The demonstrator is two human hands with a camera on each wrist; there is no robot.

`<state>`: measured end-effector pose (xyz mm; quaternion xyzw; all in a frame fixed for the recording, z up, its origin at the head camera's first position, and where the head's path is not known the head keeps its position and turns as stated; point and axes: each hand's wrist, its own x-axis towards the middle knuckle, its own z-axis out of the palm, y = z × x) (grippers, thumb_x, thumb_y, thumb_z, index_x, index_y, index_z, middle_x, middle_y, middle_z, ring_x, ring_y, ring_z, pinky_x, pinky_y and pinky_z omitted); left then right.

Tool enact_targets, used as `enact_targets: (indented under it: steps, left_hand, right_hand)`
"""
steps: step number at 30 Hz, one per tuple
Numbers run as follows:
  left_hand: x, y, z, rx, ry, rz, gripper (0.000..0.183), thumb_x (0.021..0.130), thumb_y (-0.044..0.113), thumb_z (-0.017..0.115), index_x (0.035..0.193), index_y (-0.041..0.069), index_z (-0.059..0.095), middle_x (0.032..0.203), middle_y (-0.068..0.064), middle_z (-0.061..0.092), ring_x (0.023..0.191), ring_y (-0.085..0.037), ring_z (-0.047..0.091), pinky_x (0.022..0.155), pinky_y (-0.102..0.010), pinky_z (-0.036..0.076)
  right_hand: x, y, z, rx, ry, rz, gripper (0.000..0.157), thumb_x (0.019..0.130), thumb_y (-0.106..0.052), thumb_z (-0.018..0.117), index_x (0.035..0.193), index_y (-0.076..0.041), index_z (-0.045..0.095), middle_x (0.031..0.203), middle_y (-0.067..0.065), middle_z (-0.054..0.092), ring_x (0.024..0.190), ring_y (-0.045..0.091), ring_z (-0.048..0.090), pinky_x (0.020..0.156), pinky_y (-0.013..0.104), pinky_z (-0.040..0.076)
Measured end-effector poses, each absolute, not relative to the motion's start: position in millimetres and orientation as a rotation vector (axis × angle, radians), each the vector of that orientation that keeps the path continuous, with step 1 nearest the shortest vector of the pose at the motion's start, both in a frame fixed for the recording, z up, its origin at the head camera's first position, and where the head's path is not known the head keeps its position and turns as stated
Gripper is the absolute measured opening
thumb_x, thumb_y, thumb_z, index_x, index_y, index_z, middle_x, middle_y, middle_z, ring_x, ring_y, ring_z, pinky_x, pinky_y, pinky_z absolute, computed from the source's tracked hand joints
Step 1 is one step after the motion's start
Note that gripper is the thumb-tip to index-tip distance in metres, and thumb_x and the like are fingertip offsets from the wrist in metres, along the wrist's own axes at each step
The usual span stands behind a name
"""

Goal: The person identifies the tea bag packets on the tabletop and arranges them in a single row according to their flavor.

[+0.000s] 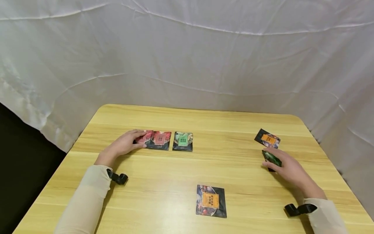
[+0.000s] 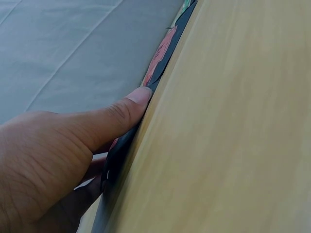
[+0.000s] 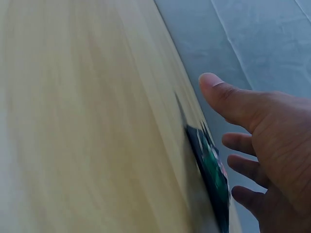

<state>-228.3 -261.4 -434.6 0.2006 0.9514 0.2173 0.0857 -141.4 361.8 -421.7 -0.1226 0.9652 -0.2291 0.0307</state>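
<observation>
Table (image 1: 157, 188): one, light yellow wood-grain top, grain running crosswise; far corners rounded, sides spreading toward the viewer in the head view. Near edge outside the frame.

Cloth backdrop (image 1: 187, 58): pale grey, hanging behind the far edge and continuing along the right side; faint sheen, soft rumples. Long, roughly horizontal creases (image 1: 239, 32) cross it, bowed rather than straight. Reads bluer in both wrist views.

Dark area (image 1: 20, 162): one, near-black, at lower left beyond the tabletop, bounded above by the cloth's slanting lower edge; material indistinct.

Light: diffuse, source outside the frame; pale gloss on the tabletop's left half.
</observation>
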Motion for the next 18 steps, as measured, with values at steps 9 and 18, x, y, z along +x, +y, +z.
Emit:
enact_targets:
  steps: [9,18]
  left_hand:
    - [-228.2,-260.0,-433.9,0.606,2.832,0.632,0.069,0.094,0.041,0.064,0.149,0.004,0.042,0.149,-0.025,0.037,0.137,-0.046,0.031,0.11,-0.061,0.026]
    - [-227.5,-261.4,-433.5,0.607,2.847,0.636,0.069,0.095,0.039,0.065,0.148,0.003,0.042,0.148,-0.026,0.038,0.136,-0.047,0.032,0.11,-0.061,0.026]
  right_hand:
    - [-139.7,386.5,-425.2,-0.361,2.96,-0.675,0.066,0.095,-0.042,0.063,0.148,-0.007,0.044,0.144,0.032,0.04,0.127,0.057,0.036,0.095,0.072,0.031]
    - [-143.0,395.1,-423.0,-0.414,2.936,-0.695,0.055,0.093,-0.037,0.067,0.135,-0.003,0.058,0.142,0.029,0.044,0.126,0.056,0.038,0.094,0.071,0.033]
